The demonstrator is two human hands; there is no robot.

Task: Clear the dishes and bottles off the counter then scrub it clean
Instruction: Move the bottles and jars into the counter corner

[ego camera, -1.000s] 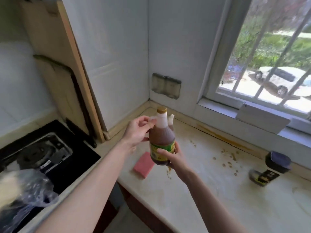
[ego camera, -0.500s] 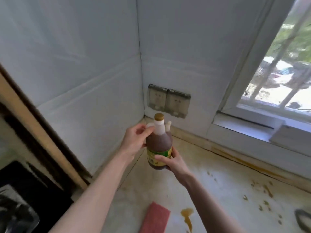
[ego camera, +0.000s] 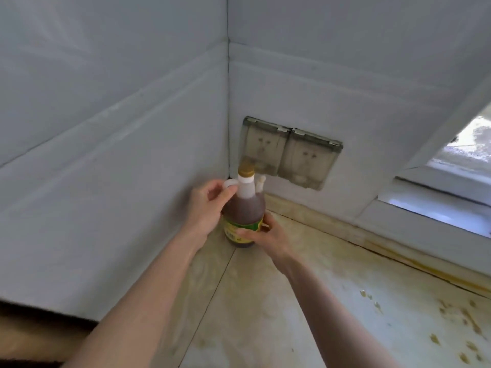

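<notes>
Holding bottle point(ego camera: 245, 209) upright, arms outstretched, left hand point(ego camera: 207, 208) grip curled on handle, right hand point(ego camera: 265, 235) grip wrapped round label.

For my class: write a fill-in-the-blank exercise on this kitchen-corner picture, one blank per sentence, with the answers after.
1. The bottle contains ____ liquid.
2. The right hand grips its label, ____ than the left hand.
3. On the wall behind it sit ____ covered sockets.
Answers: brown; lower; two.
</notes>
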